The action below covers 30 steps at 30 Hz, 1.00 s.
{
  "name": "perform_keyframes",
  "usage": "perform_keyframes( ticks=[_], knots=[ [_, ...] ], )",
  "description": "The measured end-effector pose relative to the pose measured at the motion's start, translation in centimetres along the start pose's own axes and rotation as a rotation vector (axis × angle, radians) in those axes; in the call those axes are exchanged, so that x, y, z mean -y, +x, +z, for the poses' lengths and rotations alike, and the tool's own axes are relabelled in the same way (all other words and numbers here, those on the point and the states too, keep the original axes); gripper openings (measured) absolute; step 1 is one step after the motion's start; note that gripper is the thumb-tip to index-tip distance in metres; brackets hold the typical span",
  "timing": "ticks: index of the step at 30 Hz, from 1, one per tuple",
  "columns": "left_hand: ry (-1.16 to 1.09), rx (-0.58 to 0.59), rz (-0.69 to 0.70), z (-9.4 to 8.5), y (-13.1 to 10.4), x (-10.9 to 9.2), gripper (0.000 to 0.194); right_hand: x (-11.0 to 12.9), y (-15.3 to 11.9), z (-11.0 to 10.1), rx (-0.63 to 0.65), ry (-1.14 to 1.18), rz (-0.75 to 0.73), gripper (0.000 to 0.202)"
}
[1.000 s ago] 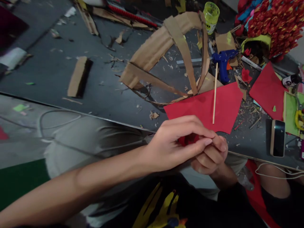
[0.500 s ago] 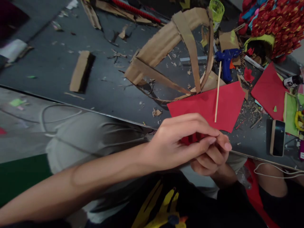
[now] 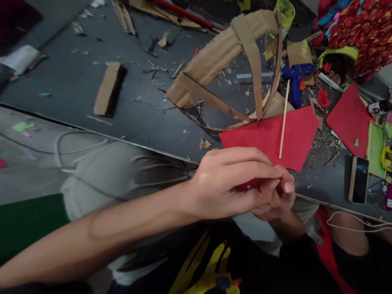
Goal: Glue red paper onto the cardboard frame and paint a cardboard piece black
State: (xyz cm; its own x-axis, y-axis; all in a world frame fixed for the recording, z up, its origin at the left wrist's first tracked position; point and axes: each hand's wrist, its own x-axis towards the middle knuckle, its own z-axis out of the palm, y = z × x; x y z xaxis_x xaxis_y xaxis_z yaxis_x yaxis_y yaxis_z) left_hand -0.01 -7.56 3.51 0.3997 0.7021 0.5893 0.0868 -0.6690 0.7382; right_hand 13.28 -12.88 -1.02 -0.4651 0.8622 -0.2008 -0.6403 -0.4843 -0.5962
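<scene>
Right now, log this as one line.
left hand: touching right hand; grasp: unclear; wooden stick: across red sheet; blue glue gun: beyond sheet

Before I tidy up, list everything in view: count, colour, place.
Table: 1, dark grey, centre
Cardboard frame: 1, brown, mid-table
Cardboard block: 1, brown, left
Sheets: 2+, red, right
Stick: 1, pale, on sheet
Glue gun: 1, blue, back
Rod: 1, red, back
Jar: 1, yellowish, back
Marker: 1, white, right
Bottle: 1, black-white, right
Phone: 1, dark, near right
Card: 1, green, far right
Loop: 1, yellow, right
Petalled decoration: 1, red, back right
Scraps: many, mixed, scattered
Cables: 2+, pale, below table
Bystander's knee: 1, bare, lower right
Your hands: 2, bare, front, touching
</scene>
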Motion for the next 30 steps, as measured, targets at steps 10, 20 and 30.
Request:
perform_keyframes(
  ticks=[10,20,30],
  knots=[
    [0.199,0.011,0.075,-0.1,-0.1,0.0,0.006,0.8,1.5,2.3,0.117,0.045,-0.373,0.035],
    [0.272,-0.014,0.065,-0.1,-0.1,0.0,0.003,0.2,1.1,1.4,-0.074,-0.051,-0.352,0.040],
    [0.268,-0.007,0.083,-0.2,-0.3,0.3,0.002,0.4,1.3,1.7,-0.009,0.006,-0.322,0.038]
  ],
)
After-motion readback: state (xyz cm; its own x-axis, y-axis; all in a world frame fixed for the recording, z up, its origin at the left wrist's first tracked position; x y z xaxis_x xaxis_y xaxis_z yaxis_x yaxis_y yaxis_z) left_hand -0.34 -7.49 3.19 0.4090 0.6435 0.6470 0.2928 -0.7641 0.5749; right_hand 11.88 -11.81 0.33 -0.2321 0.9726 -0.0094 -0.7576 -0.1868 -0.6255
